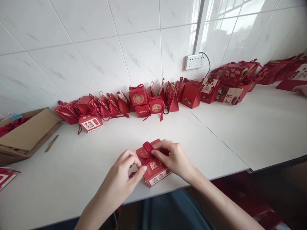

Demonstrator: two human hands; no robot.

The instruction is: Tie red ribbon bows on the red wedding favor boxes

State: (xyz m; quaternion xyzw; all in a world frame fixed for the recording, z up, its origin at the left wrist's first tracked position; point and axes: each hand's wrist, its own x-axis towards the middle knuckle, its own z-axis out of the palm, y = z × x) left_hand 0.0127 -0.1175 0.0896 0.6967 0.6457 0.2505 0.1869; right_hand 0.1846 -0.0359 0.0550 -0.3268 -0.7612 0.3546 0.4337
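A red gift box [153, 167] with gold Chinese characters and a white patterned side lies near the table's front edge. My right hand [175, 158] reaches over its top, thumb and forefinger pinched on a loop of dark red ribbon [148, 147]. At the box's left side is my left hand [127, 171], its fingers curled and the thumb near the box's face. A bit of red ribbon shows inside the left hand's curled fingers; where its end runs is hidden.
Red gift boxes [140, 95] line the wall, with more piled at right [231, 80]. A ribbon-tied box [90, 123] stands forward of the row. At left are an open cardboard carton [26, 137] and a small gold-coloured tool [51, 143]. A power strip [194, 61] hangs on the wall; part of another person's hand [301, 89] shows far right.
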